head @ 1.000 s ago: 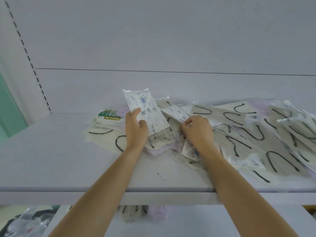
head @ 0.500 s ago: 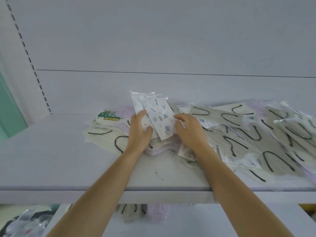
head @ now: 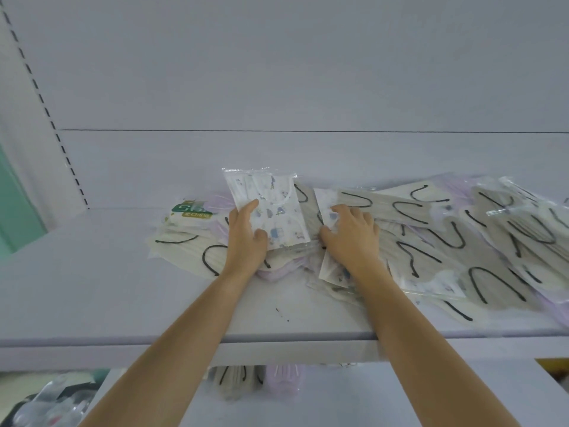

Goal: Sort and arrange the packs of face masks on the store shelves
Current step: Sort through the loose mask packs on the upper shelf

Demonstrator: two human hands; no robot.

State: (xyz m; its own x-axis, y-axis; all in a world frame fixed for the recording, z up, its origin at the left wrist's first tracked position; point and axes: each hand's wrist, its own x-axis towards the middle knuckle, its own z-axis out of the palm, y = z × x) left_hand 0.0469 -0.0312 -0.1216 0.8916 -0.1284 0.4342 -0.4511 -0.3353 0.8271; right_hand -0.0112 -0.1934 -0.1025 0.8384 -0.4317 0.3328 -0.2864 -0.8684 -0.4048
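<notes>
Left grip (head: 244,241) pinches printed pack (head: 277,208) at left edge — right grip (head: 351,241) spread on pile (head: 462,241).

Pale back panel (head: 277,72) — slotted upright (head: 46,97), green wall (head: 15,204)

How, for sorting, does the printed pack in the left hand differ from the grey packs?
The printed pack is white with coloured figures and white loops; the grey packs are plain with black loops. The printed pack is propped up in the left hand; the grey packs lie overlapping on the shelf. Both are clear-wrapped.
</notes>
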